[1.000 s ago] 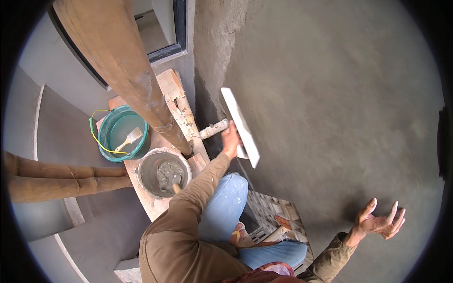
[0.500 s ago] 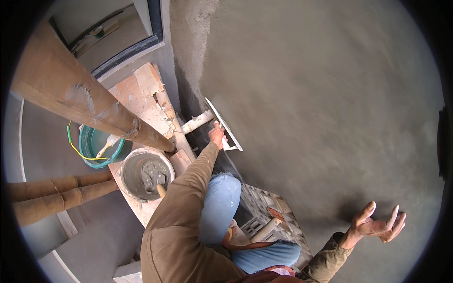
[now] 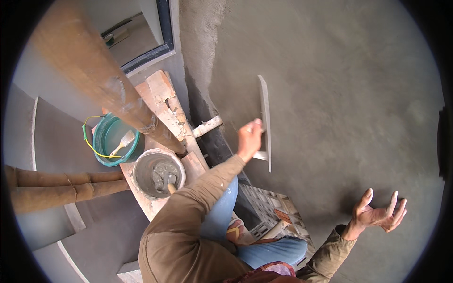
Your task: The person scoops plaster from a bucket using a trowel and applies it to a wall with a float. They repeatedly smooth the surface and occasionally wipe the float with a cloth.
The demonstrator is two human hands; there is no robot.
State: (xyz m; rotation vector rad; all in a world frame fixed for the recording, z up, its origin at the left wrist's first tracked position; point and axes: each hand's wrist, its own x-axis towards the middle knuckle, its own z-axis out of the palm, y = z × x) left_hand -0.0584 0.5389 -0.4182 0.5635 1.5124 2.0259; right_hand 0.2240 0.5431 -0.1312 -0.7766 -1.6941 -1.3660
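Note:
My left hand (image 3: 250,140) is closed around the handle of a plastering trowel (image 3: 265,101), and the grip itself is mostly hidden by the fingers. The trowel's long pale blade appears nearly edge-on, against a grey plastered wall (image 3: 330,94). At the lower right, my right hand (image 3: 377,216) has its fingers spread and bent, with nothing in it; it is close to the wall, and I cannot tell whether it touches. Left of my left arm, a bucket (image 3: 137,177) of wet grey mortar holds a small trowel (image 3: 171,181) with a wooden handle.
Beside the mortar, a green bucket (image 3: 96,141) holds water and a brush (image 3: 123,143). Both buckets stand on a plank platform (image 3: 158,87). A thick bamboo pole (image 3: 113,80) rises by them, and more poles (image 3: 71,192) cross at left. A gap beneath my legs shows far below.
My left hand has moved the trowel rightward along the wall, away from the wall's left edge, and the blade has turned more upright. My right hand stays nearly in place. The view has shifted slightly.

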